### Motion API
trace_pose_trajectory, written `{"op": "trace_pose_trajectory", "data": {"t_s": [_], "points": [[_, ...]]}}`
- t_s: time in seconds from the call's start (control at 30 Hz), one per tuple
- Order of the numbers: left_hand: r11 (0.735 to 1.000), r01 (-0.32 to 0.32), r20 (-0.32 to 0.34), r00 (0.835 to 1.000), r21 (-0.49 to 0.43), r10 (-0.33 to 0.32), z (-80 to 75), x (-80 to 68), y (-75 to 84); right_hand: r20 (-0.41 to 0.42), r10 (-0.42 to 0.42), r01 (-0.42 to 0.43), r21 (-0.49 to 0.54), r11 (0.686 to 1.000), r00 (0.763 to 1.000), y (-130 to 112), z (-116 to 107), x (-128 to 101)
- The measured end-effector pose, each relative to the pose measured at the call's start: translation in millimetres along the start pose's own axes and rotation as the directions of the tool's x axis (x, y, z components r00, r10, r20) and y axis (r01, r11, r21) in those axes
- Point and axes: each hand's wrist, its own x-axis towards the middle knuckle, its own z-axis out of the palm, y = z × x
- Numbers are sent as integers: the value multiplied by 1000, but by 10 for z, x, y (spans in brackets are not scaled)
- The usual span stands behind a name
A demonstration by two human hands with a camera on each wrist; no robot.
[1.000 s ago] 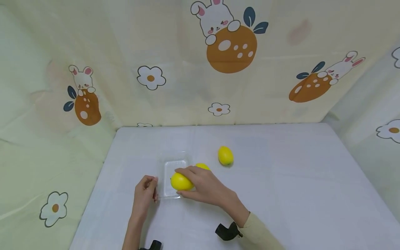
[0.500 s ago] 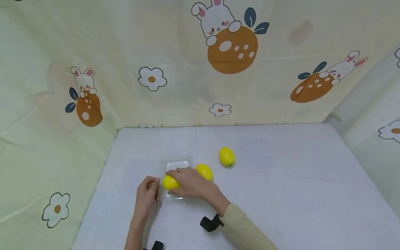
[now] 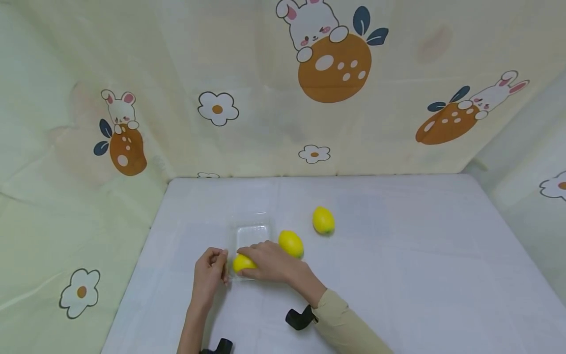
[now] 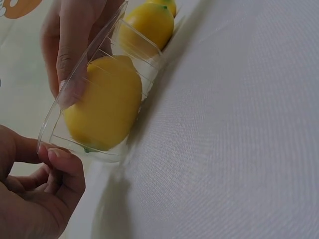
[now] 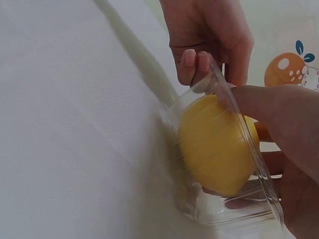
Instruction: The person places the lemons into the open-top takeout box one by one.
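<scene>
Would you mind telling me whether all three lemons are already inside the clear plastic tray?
No, only the lemon under the right hand is in the tray; two lemons lie outside on the table.

Looks like a makeshift recording booth, not a lived-in room. Cartoon-print cloth [image 3: 265,88] with rabbits and flowers hangs as backdrop across the top of the frame and wraps both side edges. White-covered table [image 3: 398,255] fills the lower half, corners boxed in by the fabric. Black wrist-camera mounts [image 3: 299,318] sit at bottom centre.

Lemon [image 3: 242,263] now lower inside tray [image 3: 252,229].
</scene>
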Motion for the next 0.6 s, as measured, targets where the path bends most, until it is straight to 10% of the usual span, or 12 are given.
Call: {"op": "trace_pose_trajectory", "data": {"t_s": [0.6], "points": [[1000,1,-8,1000,26,-1,8,-21,15,-244,-112,118,10,993,963,-18,-193,-393]]}}
